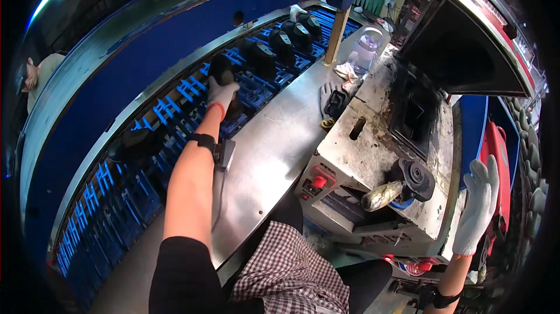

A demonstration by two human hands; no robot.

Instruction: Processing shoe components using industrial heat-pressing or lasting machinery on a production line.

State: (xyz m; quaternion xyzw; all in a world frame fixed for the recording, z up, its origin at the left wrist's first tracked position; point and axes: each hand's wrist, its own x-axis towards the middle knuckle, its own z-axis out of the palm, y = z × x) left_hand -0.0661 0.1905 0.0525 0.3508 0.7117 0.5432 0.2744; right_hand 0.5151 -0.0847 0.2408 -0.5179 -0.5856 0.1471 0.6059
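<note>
My left hand (222, 93), in a white glove with an orange cuff, grips a black shoe (220, 66) over the blue-slatted conveyor (189, 89). Its fingertips are partly hidden against the shoe. Farther along the same conveyor stands a row of black shoes (258, 60), several in all. Raised at the far right, my gloved right hand (479, 203) has its fingers stretched upward and holds nothing. It is beside a red object (496, 145) and the right side of a worn, pale machine (373, 121).
A steel ledge (286, 118) runs between conveyor and machine. On the machine sit a black round fixture with a wrapped handle (382, 196) and a dark raised lid (461, 45). A clear jug (367, 45) stands behind a wooden post (337, 37). Another person (44, 74) is at far left.
</note>
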